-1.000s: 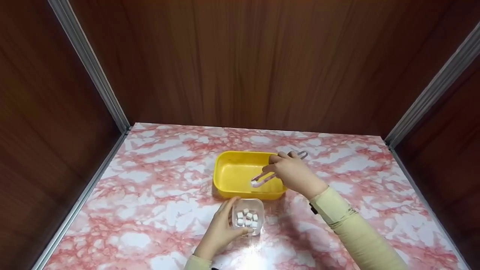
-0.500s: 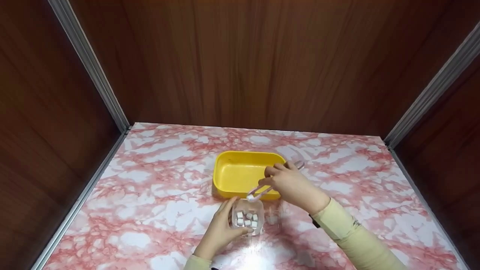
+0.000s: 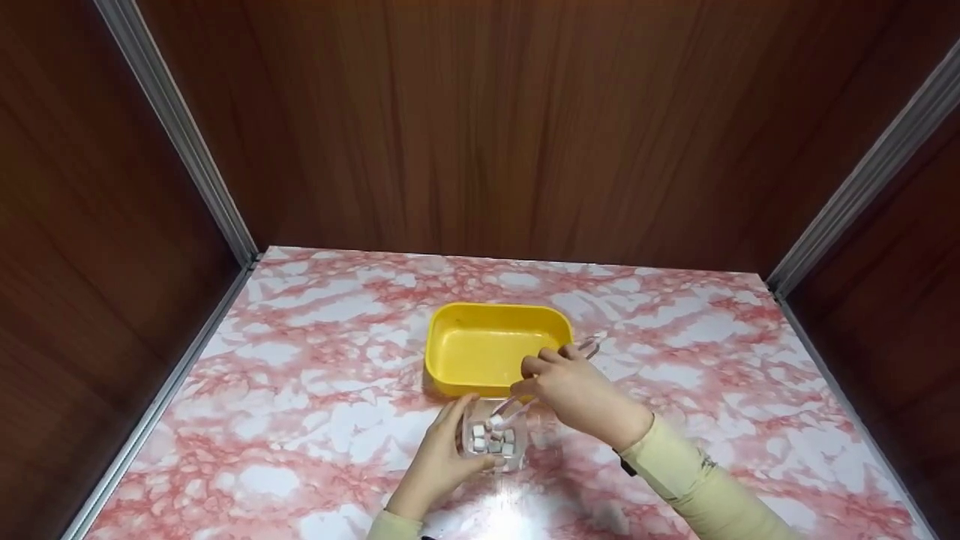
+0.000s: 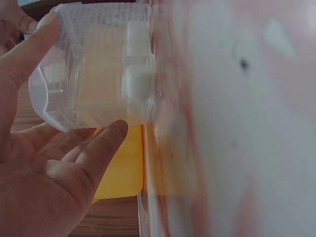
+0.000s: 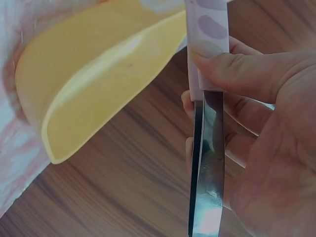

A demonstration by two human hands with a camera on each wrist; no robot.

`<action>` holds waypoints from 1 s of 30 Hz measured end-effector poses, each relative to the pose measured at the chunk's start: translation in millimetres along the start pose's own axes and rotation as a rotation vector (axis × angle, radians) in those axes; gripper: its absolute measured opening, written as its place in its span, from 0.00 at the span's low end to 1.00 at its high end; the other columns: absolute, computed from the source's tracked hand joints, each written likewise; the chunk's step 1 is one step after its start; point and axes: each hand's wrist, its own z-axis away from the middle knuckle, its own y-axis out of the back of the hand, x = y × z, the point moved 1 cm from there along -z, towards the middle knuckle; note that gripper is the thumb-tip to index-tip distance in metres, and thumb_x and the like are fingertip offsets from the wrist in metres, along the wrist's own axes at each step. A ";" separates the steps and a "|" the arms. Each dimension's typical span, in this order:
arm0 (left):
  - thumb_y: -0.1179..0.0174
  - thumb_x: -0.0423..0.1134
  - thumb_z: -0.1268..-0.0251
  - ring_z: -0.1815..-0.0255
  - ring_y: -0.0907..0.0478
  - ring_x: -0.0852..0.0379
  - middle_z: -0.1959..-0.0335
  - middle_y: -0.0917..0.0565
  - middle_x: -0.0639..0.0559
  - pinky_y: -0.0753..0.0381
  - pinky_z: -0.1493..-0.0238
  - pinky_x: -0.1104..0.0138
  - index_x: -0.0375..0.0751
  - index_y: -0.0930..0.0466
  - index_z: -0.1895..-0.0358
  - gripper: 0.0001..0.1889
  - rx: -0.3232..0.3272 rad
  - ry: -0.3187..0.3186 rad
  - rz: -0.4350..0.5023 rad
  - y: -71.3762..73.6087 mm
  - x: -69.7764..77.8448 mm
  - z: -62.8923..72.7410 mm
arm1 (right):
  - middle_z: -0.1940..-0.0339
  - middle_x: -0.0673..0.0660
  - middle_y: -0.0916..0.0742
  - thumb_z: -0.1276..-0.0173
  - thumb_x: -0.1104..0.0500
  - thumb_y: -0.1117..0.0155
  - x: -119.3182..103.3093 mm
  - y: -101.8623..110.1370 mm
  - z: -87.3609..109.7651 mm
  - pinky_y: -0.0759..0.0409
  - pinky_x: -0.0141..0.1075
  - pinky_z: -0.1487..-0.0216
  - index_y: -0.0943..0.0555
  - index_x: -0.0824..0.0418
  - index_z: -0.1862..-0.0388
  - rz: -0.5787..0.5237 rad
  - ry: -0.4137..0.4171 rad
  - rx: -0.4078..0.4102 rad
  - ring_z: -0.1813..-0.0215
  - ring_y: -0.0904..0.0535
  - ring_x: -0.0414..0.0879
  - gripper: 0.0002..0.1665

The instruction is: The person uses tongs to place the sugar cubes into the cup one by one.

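Note:
My left hand (image 3: 442,459) holds a small clear plastic container (image 4: 103,59), thumb on its near side and fingers along the left. Several white cubes (image 3: 478,437) lie inside, and some show through the wall as white blocks (image 4: 139,81) in the left wrist view. My right hand (image 3: 586,390) pinches a pair of tongs (image 5: 210,158) with pink-and-white patterned ends and a shiny metal bend. Their tips point down into the container, with one white cube (image 3: 496,421) at them, close above the other cubes.
Just behind the container stands a yellow plastic basin (image 3: 495,307), its inside showing no contents. Both rest on a red-and-white marbled table (image 3: 315,375). Brown wood-grain panels (image 3: 480,135) enclose the table at the back and sides, with metal rails in the corners.
My right hand has brought the tongs and the white cube from over the yellow basin, nearer and down into the clear container. The left hand keeps its hold in place.

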 end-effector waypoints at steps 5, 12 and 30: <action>0.24 0.43 0.55 0.34 0.36 0.43 0.33 0.35 0.45 0.31 0.37 0.57 0.41 0.42 0.28 0.49 0.012 -0.029 0.031 -0.6 -0.9 0.4 | 0.64 0.48 0.20 0.45 0.61 0.28 -5.5 -4.9 1.5 0.33 0.42 0.60 0.13 0.43 0.58 0.011 0.009 -0.016 0.63 0.31 0.46 0.16; 0.24 0.48 0.56 0.34 0.36 0.44 0.34 0.33 0.45 0.33 0.36 0.56 0.42 0.42 0.28 0.50 0.026 -0.043 -0.036 -0.2 -0.6 1.5 | 0.65 0.47 0.20 0.46 0.62 0.28 -12.2 -8.5 0.8 0.32 0.40 0.61 0.13 0.42 0.59 0.058 0.026 -0.040 0.63 0.29 0.45 0.17; 0.25 0.50 0.56 0.34 0.36 0.44 0.34 0.33 0.49 0.34 0.35 0.54 0.43 0.42 0.28 0.50 0.024 -0.025 -0.076 0.0 0.2 1.7 | 0.66 0.47 0.21 0.45 0.62 0.28 -12.7 -12.6 0.4 0.33 0.40 0.60 0.13 0.42 0.60 0.052 0.022 -0.043 0.63 0.30 0.45 0.17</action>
